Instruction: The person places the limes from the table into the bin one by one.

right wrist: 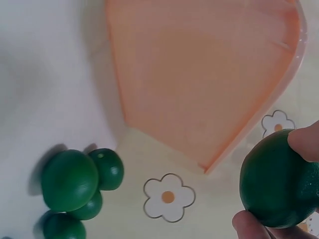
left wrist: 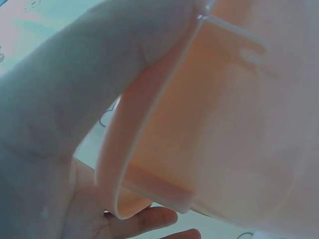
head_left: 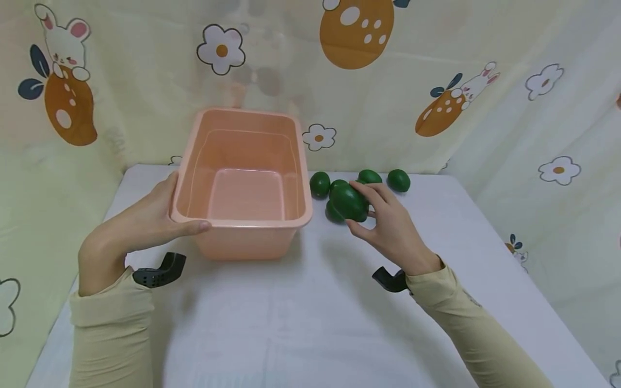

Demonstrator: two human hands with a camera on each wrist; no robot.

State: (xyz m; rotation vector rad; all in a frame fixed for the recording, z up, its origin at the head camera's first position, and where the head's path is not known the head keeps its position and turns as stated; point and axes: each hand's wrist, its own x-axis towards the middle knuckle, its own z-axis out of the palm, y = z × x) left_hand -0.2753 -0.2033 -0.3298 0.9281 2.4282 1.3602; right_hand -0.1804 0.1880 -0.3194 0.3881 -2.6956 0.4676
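Note:
A pink plastic basin [head_left: 242,237] is at the left of the table, its opening facing up toward me. My left hand [head_left: 150,215] grips its rim at the near left corner, thumb along the front edge. In the left wrist view, fingers [left wrist: 154,219] show beyond the rim [left wrist: 112,164]. My right hand [head_left: 393,229] holds a smooth dark green oval fruit [head_left: 347,201] between thumb and fingers, to the right of the basin. The same fruit [right wrist: 279,179] is large in the right wrist view, apart from the basin's outer wall [right wrist: 184,84].
Several more green fruits [right wrist: 70,180] lie on the white-covered table [head_left: 291,318] at the far edge, right of the basin; one [head_left: 399,180] sits apart from the others. A patterned curtain [head_left: 271,64] hangs right behind the table and along its right side.

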